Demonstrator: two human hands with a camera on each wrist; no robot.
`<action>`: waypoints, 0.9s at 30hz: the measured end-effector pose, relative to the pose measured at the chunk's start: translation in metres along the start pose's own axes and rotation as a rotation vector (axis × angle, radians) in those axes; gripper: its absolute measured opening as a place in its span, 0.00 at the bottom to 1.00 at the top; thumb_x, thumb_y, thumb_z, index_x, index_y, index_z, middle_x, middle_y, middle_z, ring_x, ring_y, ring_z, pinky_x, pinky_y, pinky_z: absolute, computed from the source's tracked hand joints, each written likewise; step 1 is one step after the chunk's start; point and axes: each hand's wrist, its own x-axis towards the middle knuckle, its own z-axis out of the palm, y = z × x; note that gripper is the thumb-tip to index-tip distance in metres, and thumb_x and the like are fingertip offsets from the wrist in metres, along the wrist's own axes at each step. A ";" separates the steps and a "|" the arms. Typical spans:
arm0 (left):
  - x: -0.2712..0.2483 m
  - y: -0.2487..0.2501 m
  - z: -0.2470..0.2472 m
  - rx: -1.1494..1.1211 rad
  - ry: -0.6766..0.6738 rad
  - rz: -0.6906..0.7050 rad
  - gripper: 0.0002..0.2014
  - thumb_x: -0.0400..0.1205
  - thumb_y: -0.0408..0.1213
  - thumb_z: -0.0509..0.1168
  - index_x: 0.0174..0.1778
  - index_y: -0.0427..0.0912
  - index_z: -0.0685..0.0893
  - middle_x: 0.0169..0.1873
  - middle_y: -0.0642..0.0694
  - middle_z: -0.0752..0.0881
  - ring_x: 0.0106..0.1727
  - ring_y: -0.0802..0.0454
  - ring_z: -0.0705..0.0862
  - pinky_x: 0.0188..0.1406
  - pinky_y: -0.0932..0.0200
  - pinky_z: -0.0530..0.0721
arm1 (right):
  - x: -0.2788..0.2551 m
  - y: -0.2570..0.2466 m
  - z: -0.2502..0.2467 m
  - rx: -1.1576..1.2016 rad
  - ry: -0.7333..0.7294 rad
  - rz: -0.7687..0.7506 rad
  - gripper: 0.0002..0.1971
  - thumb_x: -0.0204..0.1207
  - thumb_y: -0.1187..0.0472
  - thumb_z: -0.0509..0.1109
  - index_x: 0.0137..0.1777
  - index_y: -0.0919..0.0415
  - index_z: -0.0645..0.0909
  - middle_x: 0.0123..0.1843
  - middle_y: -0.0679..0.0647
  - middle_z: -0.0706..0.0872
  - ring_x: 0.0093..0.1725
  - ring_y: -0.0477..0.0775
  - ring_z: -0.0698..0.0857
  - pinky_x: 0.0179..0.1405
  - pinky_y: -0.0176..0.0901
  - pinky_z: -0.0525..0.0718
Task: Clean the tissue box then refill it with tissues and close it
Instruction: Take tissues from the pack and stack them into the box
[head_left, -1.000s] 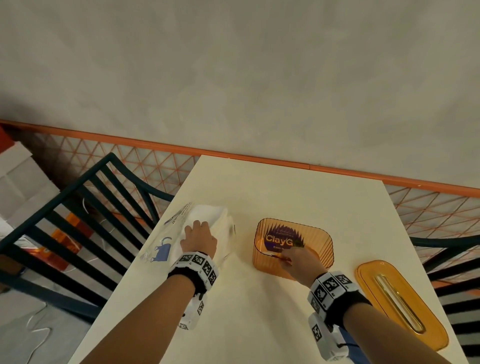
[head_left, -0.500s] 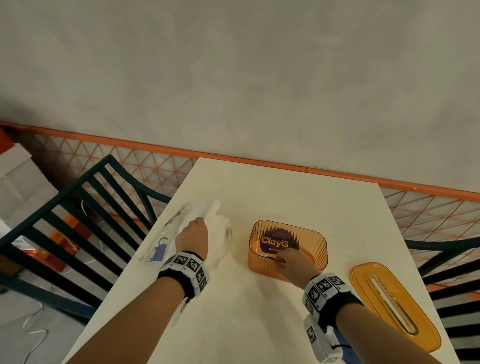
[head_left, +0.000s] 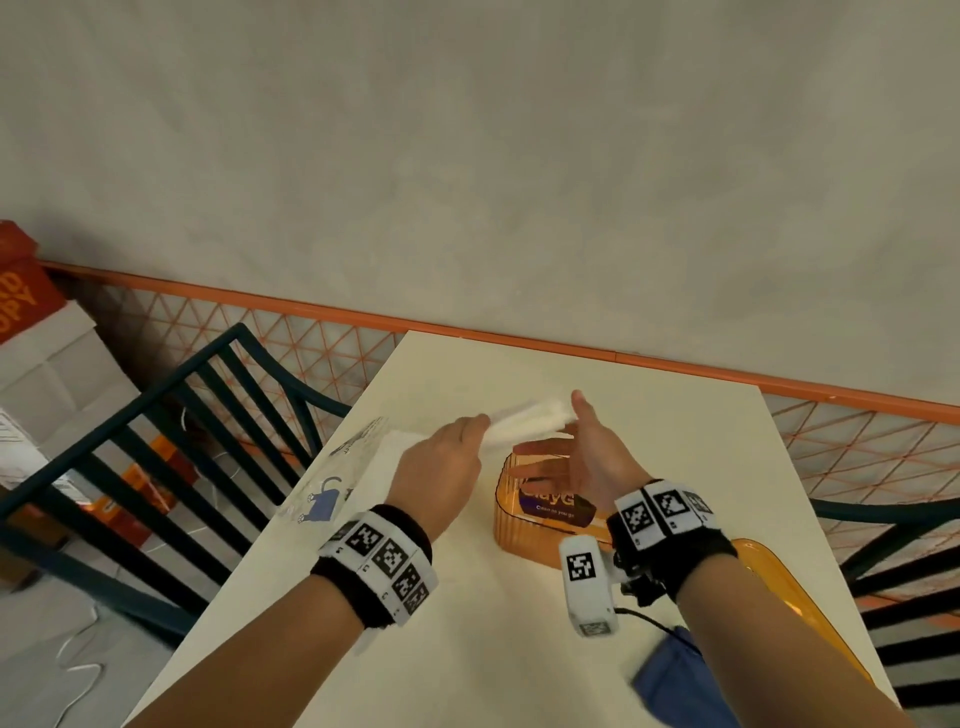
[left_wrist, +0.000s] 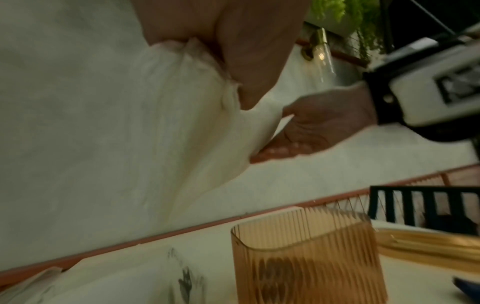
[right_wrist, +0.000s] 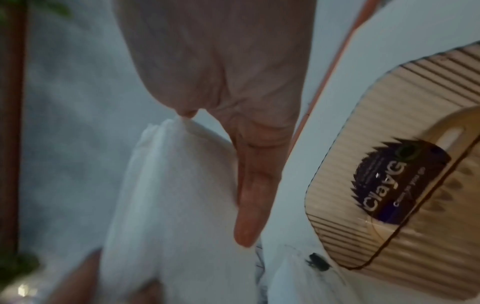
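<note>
The ribbed orange tissue box (head_left: 519, 535) stands open on the cream table, a purple label showing at its bottom. My left hand (head_left: 465, 441) grips a stack of white tissues (head_left: 524, 418) and holds it in the air just above the box's far side. My right hand (head_left: 563, 449) is raised over the box with straight fingers, its palm against the other end of the stack. In the right wrist view its fingers (right_wrist: 249, 185) lie flat along the tissues (right_wrist: 168, 195) beside the box (right_wrist: 389, 185). The left wrist view shows my thumb (left_wrist: 246, 51) pressed on the tissues (left_wrist: 182, 123).
The orange lid (head_left: 779, 603) lies on the table to the right of the box. A clear tissue wrapper (head_left: 332, 483) with a blue print lies at the table's left edge, and a blue cloth (head_left: 670, 680) near the front. Dark chairs stand at both sides.
My left hand has lifted the tissues off the wrapper and carried them right, over the box. My right hand has left the box's rim and risen to meet the stack.
</note>
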 end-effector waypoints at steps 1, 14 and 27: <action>-0.003 0.003 0.006 0.018 0.002 0.063 0.24 0.57 0.25 0.79 0.50 0.37 0.87 0.38 0.44 0.91 0.31 0.49 0.89 0.19 0.63 0.82 | -0.003 -0.003 -0.002 0.063 -0.026 0.029 0.33 0.80 0.36 0.50 0.59 0.66 0.77 0.50 0.69 0.86 0.40 0.66 0.88 0.32 0.51 0.89; -0.036 0.022 0.039 -1.116 -0.158 -0.597 0.35 0.74 0.63 0.57 0.77 0.58 0.60 0.78 0.56 0.62 0.78 0.57 0.61 0.76 0.54 0.62 | -0.034 -0.012 -0.040 -0.028 0.005 -0.031 0.17 0.78 0.72 0.64 0.66 0.71 0.73 0.58 0.65 0.84 0.53 0.63 0.85 0.36 0.53 0.91; -0.001 0.016 0.031 -2.087 -0.469 -1.233 0.35 0.77 0.68 0.52 0.63 0.41 0.81 0.52 0.39 0.89 0.50 0.42 0.89 0.41 0.48 0.90 | -0.045 -0.011 -0.055 0.113 -0.043 -0.087 0.18 0.78 0.69 0.63 0.68 0.70 0.73 0.65 0.66 0.82 0.61 0.65 0.84 0.43 0.55 0.91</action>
